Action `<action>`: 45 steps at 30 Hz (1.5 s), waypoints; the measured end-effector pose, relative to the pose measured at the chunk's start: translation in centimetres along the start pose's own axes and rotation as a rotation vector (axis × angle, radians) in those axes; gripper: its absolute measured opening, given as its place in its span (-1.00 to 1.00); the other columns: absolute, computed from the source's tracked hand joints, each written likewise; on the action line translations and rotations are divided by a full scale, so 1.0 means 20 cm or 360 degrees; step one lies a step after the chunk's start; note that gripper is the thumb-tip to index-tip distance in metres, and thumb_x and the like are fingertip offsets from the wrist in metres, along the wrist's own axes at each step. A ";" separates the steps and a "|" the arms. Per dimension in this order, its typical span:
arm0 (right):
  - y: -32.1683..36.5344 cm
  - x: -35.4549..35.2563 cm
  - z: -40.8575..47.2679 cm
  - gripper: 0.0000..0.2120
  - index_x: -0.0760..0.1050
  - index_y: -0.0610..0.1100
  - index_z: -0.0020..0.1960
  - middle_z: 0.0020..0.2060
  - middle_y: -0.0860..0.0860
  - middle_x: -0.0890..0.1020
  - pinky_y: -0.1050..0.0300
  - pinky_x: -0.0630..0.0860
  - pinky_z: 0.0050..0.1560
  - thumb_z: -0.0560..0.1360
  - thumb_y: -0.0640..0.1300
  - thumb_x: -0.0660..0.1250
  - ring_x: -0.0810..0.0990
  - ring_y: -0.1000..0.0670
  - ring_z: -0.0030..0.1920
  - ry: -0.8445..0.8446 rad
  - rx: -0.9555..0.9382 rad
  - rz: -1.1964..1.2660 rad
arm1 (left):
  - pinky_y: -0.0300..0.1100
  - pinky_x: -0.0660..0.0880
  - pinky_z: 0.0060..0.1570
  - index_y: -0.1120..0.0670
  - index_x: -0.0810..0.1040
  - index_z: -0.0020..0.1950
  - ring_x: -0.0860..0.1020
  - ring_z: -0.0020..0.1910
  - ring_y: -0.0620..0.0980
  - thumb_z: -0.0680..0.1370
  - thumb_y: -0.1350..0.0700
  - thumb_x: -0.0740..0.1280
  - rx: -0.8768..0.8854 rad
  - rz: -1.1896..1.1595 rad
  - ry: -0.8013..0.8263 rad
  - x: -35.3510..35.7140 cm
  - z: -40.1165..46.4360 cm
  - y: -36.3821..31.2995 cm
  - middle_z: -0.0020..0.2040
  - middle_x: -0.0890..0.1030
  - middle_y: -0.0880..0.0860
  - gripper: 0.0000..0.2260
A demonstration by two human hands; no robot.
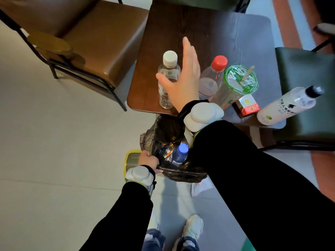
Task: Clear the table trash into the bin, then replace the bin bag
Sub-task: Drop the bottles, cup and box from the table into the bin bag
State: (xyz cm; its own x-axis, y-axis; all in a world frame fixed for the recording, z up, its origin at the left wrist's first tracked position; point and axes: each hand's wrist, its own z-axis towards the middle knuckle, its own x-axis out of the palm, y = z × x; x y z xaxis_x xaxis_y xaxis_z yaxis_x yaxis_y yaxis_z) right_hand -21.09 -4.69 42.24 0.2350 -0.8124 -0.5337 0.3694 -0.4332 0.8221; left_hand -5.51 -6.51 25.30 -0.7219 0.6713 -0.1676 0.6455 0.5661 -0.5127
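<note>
My right hand [183, 77] hovers open over the dark wooden table [174, 24], fingers spread, just right of a clear bottle with a white cap [167, 73]. To the right stand a red-capped bottle [212, 78], a plastic cup with a green lid and straw [239, 80], a red and white small box [247, 105] and a white bottle with a black cap [288, 104] lying tilted. My left hand [147, 161] grips the rim of the black bin bag [159, 134], held open below the table edge. A blue-capped bottle [181, 153] lies inside it.
A brown leather chair [94, 38] stands at the left of the table, a dark green chair [308, 84] at the right. A yellow-rimmed bin [130, 156] sits on the floor behind my left hand. White paper [201, 187] lies on the floor near my feet.
</note>
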 end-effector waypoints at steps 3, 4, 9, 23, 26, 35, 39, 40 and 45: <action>-0.04 0.04 0.05 -0.41 0.20 -0.03 0.44 0.40 -0.06 0.37 -0.07 0.16 0.48 0.47 -0.06 0.33 0.26 -0.10 0.43 0.0153 0.0042 -0.0161 | -0.13 0.51 -0.63 0.10 0.25 -0.26 0.43 -0.31 0.11 0.39 0.53 0.08 0.0008 -0.0001 0.0033 -0.03 0.02 -0.02 -0.22 0.38 0.11 -0.68; -0.06 0.05 0.05 -0.48 0.27 -0.05 0.41 0.34 -0.04 0.44 -0.04 0.24 0.44 0.48 -0.07 0.31 0.35 -0.06 0.37 0.0188 0.0070 -0.0133 | -0.12 0.53 -0.62 0.09 0.25 -0.26 0.44 -0.30 0.11 0.38 0.53 0.09 0.0015 0.0017 0.0039 -0.04 0.03 -0.03 -0.22 0.38 0.11 -0.68; -0.11 0.01 -0.11 -0.62 0.41 -0.14 0.24 0.13 -0.02 0.55 0.14 0.43 0.21 0.45 -0.10 0.32 0.49 0.02 0.16 0.0058 0.0130 0.0101 | 0.23 0.58 -0.12 0.06 0.29 -0.23 0.48 -0.12 0.23 0.36 0.50 0.17 0.0021 0.0144 0.0111 -0.06 0.08 -0.06 -0.16 0.39 0.12 -0.68; -0.62 0.05 -0.83 -0.74 0.46 -0.17 -0.02 -0.13 -0.11 0.59 0.08 0.41 -0.12 0.38 -0.05 0.37 0.53 -0.15 -0.06 -0.0003 0.0745 -0.0370 | -0.14 0.57 -0.35 0.13 0.33 -0.04 0.50 -0.26 0.15 0.43 0.46 0.18 0.0129 0.0349 0.0171 -0.07 0.08 -0.03 -0.09 0.46 0.18 -0.74; -0.73 0.05 -0.89 -0.76 0.41 -0.18 -0.08 -0.12 -0.15 0.60 0.09 0.38 -0.18 0.40 -0.04 0.35 0.55 -0.20 -0.07 0.0307 0.1080 -0.0557 | 0.15 0.59 -0.04 0.14 0.30 -0.04 0.47 -0.09 0.16 0.37 0.48 0.21 0.0141 0.0359 0.0219 -0.07 0.09 -0.01 -0.03 0.40 0.16 -0.69; -0.73 0.13 -0.92 -0.71 0.46 -0.22 0.17 0.10 -0.22 0.55 0.04 0.42 0.05 0.51 -0.10 0.23 0.52 -0.24 0.10 0.0742 0.0977 -0.0710 | 0.33 0.55 -0.13 0.08 0.32 -0.25 0.49 0.02 0.31 0.32 0.52 0.15 0.0064 0.0238 0.0243 -0.04 0.07 0.05 0.03 0.42 0.21 -0.68; -0.74 0.17 -0.91 -0.62 0.46 -0.13 0.28 0.19 -0.13 0.57 0.04 0.43 0.21 0.48 -0.25 0.19 0.47 -0.17 0.24 0.1072 0.0676 -0.0637 | -0.11 0.59 -0.47 0.11 0.31 -0.19 0.43 -0.25 0.13 0.36 0.47 0.24 0.0157 0.0458 0.0243 -0.04 0.07 0.08 -0.04 0.38 0.19 -0.72; -0.75 0.17 -0.91 -0.62 0.48 -0.12 0.26 0.25 -0.09 0.53 0.02 0.39 0.25 0.47 -0.26 0.18 0.41 -0.15 0.29 0.1003 0.0576 -0.0734 | -0.02 0.63 -0.33 0.13 0.33 -0.12 0.47 -0.21 0.16 0.36 0.46 0.25 0.0160 0.0475 0.0255 -0.05 0.07 0.09 -0.02 0.41 0.19 -0.73; -0.89 0.11 -0.88 -0.52 0.28 0.04 0.41 0.44 -0.08 0.23 -0.11 0.25 0.37 0.50 -0.18 0.17 0.18 -0.21 0.42 0.1104 0.0818 -0.1220 | 0.24 0.55 -0.04 0.13 0.34 -0.10 0.43 -0.05 0.18 0.30 0.47 0.23 0.0100 0.0417 0.0344 -0.07 0.07 0.14 -0.03 0.38 0.15 -0.69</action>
State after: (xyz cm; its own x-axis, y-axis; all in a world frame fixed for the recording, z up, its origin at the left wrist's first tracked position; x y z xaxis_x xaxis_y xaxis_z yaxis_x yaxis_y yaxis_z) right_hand -11.37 8.12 22.87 0.6099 0.0529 -0.7907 0.2564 -0.9573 0.1337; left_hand -3.04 -6.53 22.91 -0.4598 0.8796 -0.1218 0.7805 0.3349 -0.5279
